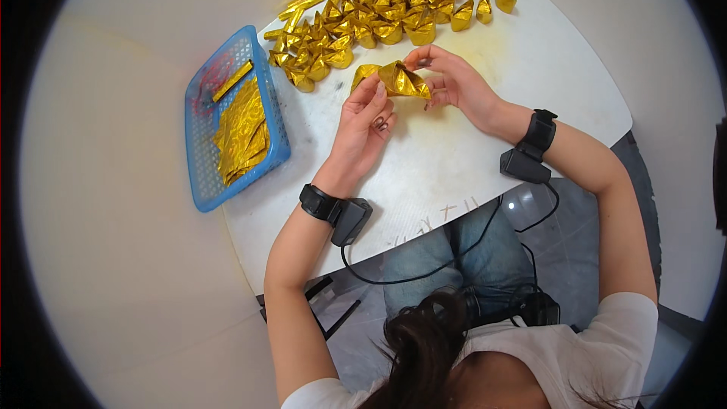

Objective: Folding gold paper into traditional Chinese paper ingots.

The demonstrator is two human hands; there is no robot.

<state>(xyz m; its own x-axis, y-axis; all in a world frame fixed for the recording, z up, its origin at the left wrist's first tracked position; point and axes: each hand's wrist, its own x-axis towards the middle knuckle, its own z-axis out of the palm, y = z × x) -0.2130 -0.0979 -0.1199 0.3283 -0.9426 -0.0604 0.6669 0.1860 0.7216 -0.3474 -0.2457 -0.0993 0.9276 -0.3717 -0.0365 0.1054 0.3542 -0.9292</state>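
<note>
Gold foil [403, 80] in left hand [366, 123], right hand [458, 89], well inside table edge [415, 229].

Head cam = L one of a side-by-side fisheye pair, worn on the head & aimed down; pic sat upright, unmirrored. Hair [428, 333] at btm ctr was prob. nearest the lens, hard to judge w/ the distortion. White shirt [625, 329] showed at lower R, jeans [416, 257] just above btm ctr, all seen from overhead. L forearm [295, 246] & R forearm [591, 155] rose from the lower edge, bringing L hand [360, 132] & R hand [458, 89] to upper ctr. White table [439, 174] ran mid-frame to top, farther off, its edges bowed; black rounded off the frame's L & R sides.
</note>
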